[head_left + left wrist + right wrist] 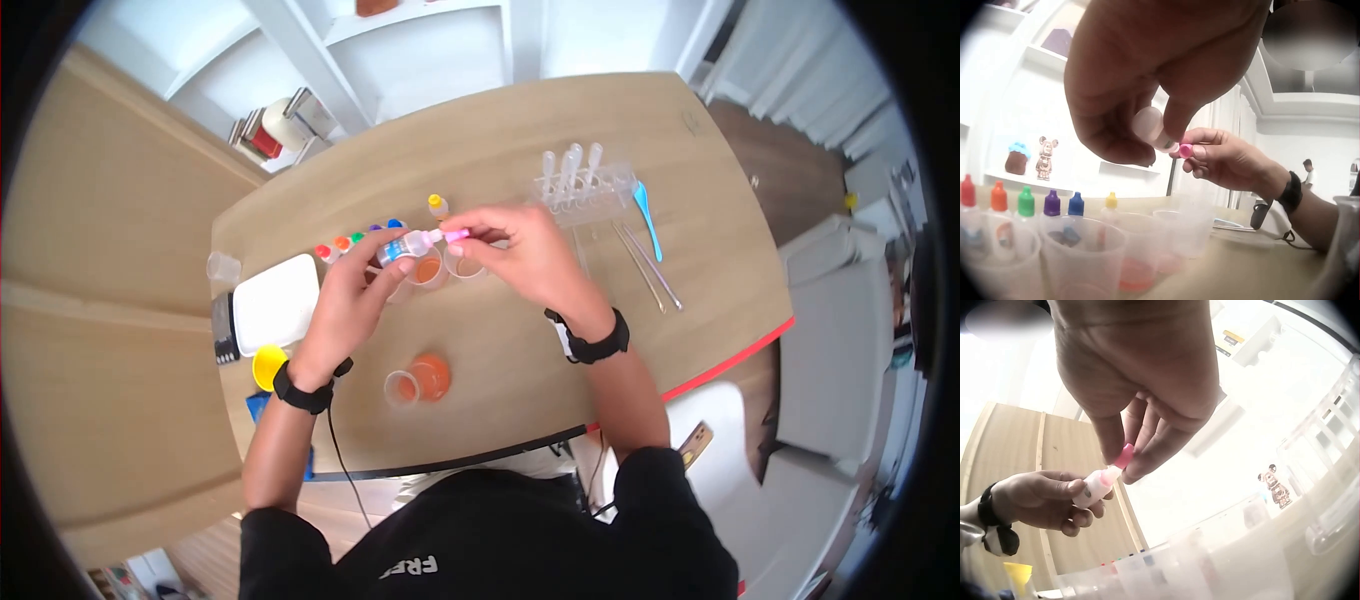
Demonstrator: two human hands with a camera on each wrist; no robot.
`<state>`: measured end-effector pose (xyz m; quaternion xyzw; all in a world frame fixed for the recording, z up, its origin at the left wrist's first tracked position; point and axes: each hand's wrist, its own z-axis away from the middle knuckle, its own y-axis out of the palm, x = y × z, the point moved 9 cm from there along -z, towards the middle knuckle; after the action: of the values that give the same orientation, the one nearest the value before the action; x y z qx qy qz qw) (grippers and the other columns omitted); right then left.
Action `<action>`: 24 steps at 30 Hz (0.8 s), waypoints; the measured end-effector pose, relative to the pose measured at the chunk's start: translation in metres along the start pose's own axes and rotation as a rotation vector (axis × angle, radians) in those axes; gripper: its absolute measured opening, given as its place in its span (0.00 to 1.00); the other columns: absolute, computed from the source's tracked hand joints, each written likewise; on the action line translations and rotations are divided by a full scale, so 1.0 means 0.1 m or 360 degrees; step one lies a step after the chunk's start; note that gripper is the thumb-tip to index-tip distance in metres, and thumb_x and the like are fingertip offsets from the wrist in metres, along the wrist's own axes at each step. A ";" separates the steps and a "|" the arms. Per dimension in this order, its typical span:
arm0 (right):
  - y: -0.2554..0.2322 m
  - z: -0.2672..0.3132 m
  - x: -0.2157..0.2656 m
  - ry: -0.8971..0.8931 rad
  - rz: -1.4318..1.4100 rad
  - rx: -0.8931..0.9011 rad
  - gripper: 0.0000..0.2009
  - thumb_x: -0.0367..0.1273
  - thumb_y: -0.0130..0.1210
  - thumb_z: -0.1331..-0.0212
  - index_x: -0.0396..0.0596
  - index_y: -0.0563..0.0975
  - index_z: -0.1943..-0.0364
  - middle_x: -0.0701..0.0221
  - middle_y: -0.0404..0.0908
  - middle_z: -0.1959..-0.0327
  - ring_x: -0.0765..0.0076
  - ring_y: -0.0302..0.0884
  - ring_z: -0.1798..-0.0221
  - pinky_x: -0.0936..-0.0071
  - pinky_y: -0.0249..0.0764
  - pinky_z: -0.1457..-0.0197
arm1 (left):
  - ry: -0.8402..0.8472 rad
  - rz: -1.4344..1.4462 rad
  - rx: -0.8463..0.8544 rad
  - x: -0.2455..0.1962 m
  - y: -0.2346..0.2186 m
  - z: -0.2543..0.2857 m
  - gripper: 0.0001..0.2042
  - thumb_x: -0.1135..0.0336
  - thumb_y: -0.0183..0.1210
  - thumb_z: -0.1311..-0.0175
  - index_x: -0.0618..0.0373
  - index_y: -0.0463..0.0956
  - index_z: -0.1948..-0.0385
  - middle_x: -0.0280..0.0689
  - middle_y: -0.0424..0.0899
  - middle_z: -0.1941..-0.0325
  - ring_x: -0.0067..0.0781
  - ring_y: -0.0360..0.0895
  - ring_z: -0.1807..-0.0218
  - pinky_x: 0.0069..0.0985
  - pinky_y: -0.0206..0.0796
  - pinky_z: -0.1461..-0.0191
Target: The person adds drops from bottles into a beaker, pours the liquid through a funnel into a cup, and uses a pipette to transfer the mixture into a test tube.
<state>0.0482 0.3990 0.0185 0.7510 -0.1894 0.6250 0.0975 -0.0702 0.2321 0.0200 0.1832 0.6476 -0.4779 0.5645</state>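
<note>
In the head view the left hand (352,290) grips a small clear dropper bottle (400,248), tilted with its nozzle toward the right. The right hand (525,250) pinches a pink cap (456,236) between thumb and fingers at that nozzle. From the right wrist view, the pink cap (1125,456) sits at the tip of the bottle (1090,492); whether they touch cannot be told. Below the hands are plastic cups, one with orange liquid (428,270). The left wrist view shows the cap's open end (1185,150) facing the camera.
Capped bottles in several colours (1026,201) stand behind the cups, a yellow-capped one (437,205) apart. Toward the front are two cups with orange contents (431,376). A rack with pipettes (590,195) and stirrers (650,265) lie right; a white scale (277,305) and yellow cup (268,367) left.
</note>
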 end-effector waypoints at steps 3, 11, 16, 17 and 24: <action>-0.01 0.02 0.07 -0.0086 0.0126 -0.0067 0.12 0.25 0.69 0.30 0.40 0.89 0.45 0.67 0.94 0.53 0.74 0.91 0.54 0.73 0.86 0.46 | 0.0034 0.0020 0.0074 -0.01 0.03 0.04 0.21 0.63 0.64 0.18 0.59 0.77 0.30 0.31 0.84 0.46 0.17 0.77 0.52 0.20 0.72 0.47; 0.19 -0.01 0.24 -0.0087 0.0238 0.0068 0.10 0.30 0.69 0.28 0.38 0.89 0.50 0.66 0.93 0.64 0.77 0.89 0.63 0.77 0.84 0.57 | 0.0135 0.0033 0.0153 -0.06 0.01 0.13 0.20 0.61 0.63 0.18 0.61 0.78 0.32 0.35 0.88 0.46 0.20 0.80 0.52 0.24 0.74 0.48; 0.22 -0.08 0.24 0.0136 0.0314 0.0100 0.11 0.33 0.64 0.23 0.38 0.87 0.50 0.68 0.92 0.67 0.79 0.89 0.64 0.79 0.82 0.59 | 0.0236 -0.0014 0.0115 -0.13 0.00 0.16 0.20 0.60 0.63 0.18 0.61 0.77 0.33 0.39 0.88 0.48 0.23 0.81 0.52 0.26 0.75 0.47; 0.25 -0.08 0.26 0.0082 0.0314 0.0076 0.11 0.33 0.63 0.22 0.37 0.87 0.51 0.68 0.91 0.67 0.78 0.90 0.64 0.79 0.81 0.60 | 0.0240 0.0005 0.0097 -0.13 -0.01 0.16 0.20 0.60 0.63 0.18 0.61 0.77 0.33 0.39 0.88 0.48 0.23 0.81 0.53 0.26 0.75 0.48; 0.36 -0.12 0.29 0.0402 0.0782 0.0214 0.15 0.35 0.60 0.19 0.39 0.86 0.63 0.73 0.89 0.71 0.81 0.83 0.70 0.78 0.79 0.62 | 0.0315 0.0091 0.0006 -0.02 -0.05 0.21 0.18 0.59 0.63 0.19 0.57 0.79 0.36 0.40 0.88 0.57 0.28 0.81 0.62 0.29 0.74 0.54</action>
<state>0.0270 0.3657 0.0454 0.6034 -0.3103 0.7298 -0.0842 -0.0620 0.2122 0.0258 0.2491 0.6938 -0.4424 0.5107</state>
